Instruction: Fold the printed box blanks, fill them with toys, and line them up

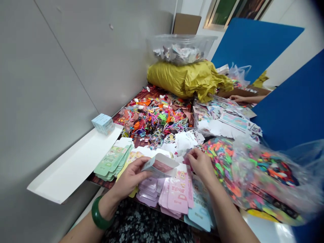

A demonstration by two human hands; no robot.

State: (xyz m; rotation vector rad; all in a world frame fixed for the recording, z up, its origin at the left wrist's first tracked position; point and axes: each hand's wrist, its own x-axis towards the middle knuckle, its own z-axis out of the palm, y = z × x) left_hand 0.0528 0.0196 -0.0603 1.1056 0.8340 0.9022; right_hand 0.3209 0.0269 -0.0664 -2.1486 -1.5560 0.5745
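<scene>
My left hand [130,177], with a green bangle [100,214] on the wrist, grips a small pale box [158,168] by its side. The box is tilted, its end open toward the right, and something pinkish shows inside. To its right, my right hand [201,165] has thumb and fingers closed at the edge of a heap of white paper cutouts [186,140]. Whatever lies between those fingertips is hidden. Below both hands are stacks of flat folded boxes: lilac [148,194], pink [178,194] and blue [199,206].
Green flat boxes [112,160] lie left, beside a long white tray [73,165] carrying a closed blue box [103,124]. Colourful trinkets [154,118] cover the middle. Clear bags of bright pieces [265,179] crowd the right. Behind are a yellow sack [182,77] and another person's hand [236,98].
</scene>
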